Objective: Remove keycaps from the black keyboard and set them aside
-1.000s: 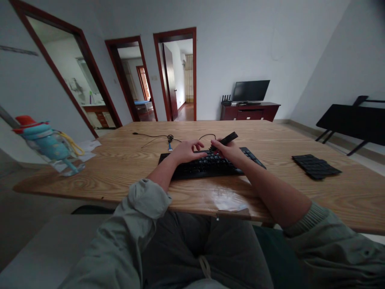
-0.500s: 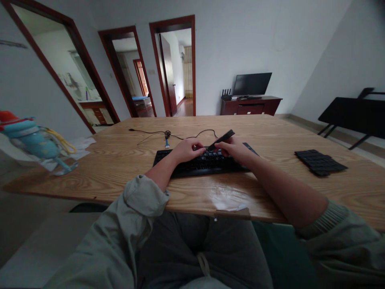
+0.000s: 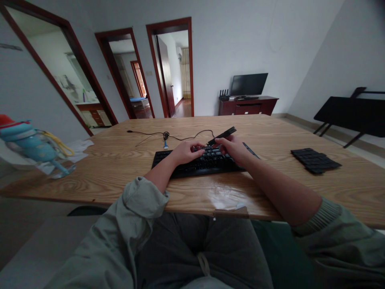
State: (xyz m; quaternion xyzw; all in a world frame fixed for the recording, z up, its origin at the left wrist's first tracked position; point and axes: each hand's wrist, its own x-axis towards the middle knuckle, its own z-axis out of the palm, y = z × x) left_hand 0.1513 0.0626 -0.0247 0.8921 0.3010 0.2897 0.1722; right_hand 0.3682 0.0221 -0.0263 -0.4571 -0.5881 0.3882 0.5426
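Observation:
A black keyboard [image 3: 207, 166] lies on the wooden table in front of me, partly covered by both hands. My right hand [image 3: 233, 148] grips a slim black tool [image 3: 224, 134] that slants over the keyboard's back rows. Its thin tip points down-left towards my left fingers. My left hand [image 3: 188, 152] rests over the left half of the keyboard, thumb and fingers pinched together near that tip. Whatever sits between them is too small to make out. Off to the right lies a flat group of black keycaps [image 3: 314, 159], set close together in rows.
Behind the keyboard runs a thin black cable [image 3: 186, 138] with a knot and a blue-and-white connector [image 3: 165, 145]. A light-blue water bottle [image 3: 33, 144] with a yellow strap stands at the left by some papers [image 3: 80, 150]. Clear tape [image 3: 225, 198] covers the table's front edge.
The black tool has tipped flatter in my right hand, and its thin tip now shows by my left fingers. The whole view has shifted slightly; the keyboard and keycaps lie as before.

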